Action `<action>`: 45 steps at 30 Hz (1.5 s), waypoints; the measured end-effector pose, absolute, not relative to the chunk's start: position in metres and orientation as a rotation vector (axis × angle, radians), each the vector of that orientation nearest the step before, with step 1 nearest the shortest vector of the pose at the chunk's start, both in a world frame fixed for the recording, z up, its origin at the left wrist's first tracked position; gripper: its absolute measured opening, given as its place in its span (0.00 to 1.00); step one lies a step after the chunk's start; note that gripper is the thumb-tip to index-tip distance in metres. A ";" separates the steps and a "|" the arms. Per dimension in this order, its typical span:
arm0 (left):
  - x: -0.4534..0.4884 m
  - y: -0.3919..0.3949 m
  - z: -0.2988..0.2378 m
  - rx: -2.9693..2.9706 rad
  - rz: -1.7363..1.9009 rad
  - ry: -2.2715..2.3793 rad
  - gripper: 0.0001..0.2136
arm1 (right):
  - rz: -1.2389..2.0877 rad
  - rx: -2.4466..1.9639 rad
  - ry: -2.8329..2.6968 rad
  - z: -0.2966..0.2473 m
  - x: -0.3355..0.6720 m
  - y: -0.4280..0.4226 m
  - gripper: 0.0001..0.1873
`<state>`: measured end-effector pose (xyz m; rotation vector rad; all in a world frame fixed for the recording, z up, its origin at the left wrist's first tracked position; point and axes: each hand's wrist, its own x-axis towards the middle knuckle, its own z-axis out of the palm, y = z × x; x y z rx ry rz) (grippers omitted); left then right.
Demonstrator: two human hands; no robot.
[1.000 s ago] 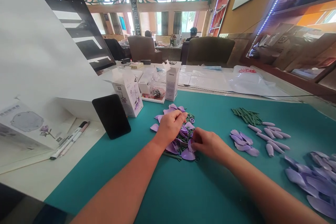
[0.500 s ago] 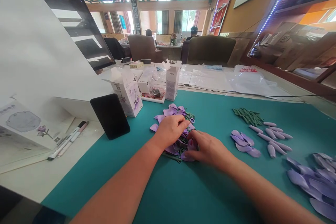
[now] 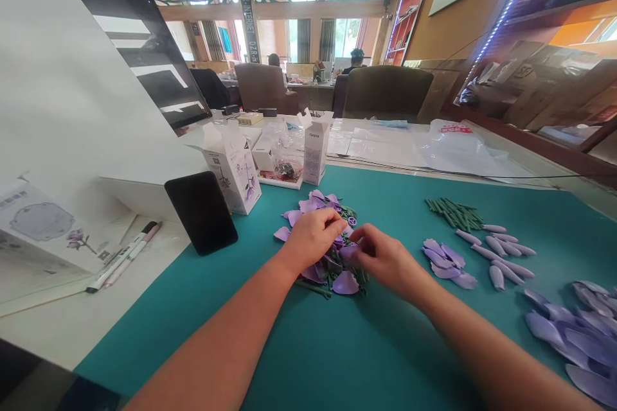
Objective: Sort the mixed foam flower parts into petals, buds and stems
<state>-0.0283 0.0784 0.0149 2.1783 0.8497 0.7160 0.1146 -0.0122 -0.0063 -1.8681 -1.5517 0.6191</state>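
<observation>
A mixed pile of purple plastic petals (image 3: 315, 204) and green stem pieces (image 3: 315, 289) lies on the teal mat. My left hand (image 3: 313, 237) rests over the pile with fingers pinched together; whatever they hold is hidden. At the pile's right side, my right hand (image 3: 390, 263) pinches a purple petal (image 3: 349, 253) between thumb and fingers. Just below it a loose petal (image 3: 345, 282) lies on top of green pieces. A small purple ring-shaped part (image 3: 351, 221) shows beyond my fingertips.
To the right lie green sticks (image 3: 453, 213), purple tapered pieces (image 3: 505, 247), a small petal group (image 3: 449, 263) and larger petals (image 3: 573, 334). A phone (image 3: 202, 213), markers (image 3: 123, 257), an open flower box (image 3: 234, 173) and a narrow box (image 3: 315, 151) stand or lie left and behind.
My right hand has risen slightly off the lower petal and closed on another petal higher in the pile. The lower petal now shows fully. My left hand stays nearly still.
</observation>
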 end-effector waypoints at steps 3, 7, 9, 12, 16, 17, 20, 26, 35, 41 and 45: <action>-0.029 0.079 0.015 2.140 0.737 0.751 0.10 | 0.800 -1.712 -1.348 -0.004 0.123 -0.008 0.12; -0.029 0.078 0.014 2.084 0.635 0.687 0.10 | 0.959 -1.505 -1.184 -0.004 0.126 -0.004 0.18; -0.029 0.078 0.011 2.049 0.574 0.676 0.09 | 0.988 -1.454 -1.149 -0.004 0.126 -0.003 0.20; -0.028 0.081 0.008 2.002 0.565 0.732 0.08 | 0.957 -1.515 -1.160 -0.002 0.128 -0.004 0.18; -0.030 0.088 0.008 1.935 0.725 0.864 0.11 | 0.902 -1.708 -1.539 0.005 0.128 -0.011 0.09; -0.030 0.089 0.008 1.913 0.752 0.884 0.11 | 0.887 -1.753 -1.668 0.006 0.126 -0.013 0.07; -0.030 0.091 0.008 1.826 0.780 0.917 0.11 | 0.741 -1.870 -1.968 0.007 0.117 -0.019 0.07; -0.028 0.091 0.005 1.695 0.807 0.872 0.12 | 0.542 -1.904 -2.132 -0.006 0.108 -0.017 0.04; -0.030 0.090 0.013 1.497 0.749 0.784 0.16 | 0.862 -1.707 -1.598 0.007 0.128 -0.012 0.11; -0.027 0.085 0.009 1.523 0.607 0.741 0.10 | 0.883 -1.557 -1.181 0.004 0.129 -0.006 0.21; -0.025 0.082 0.003 1.582 0.586 0.644 0.14 | 0.998 -1.453 -1.111 -0.001 0.125 -0.005 0.24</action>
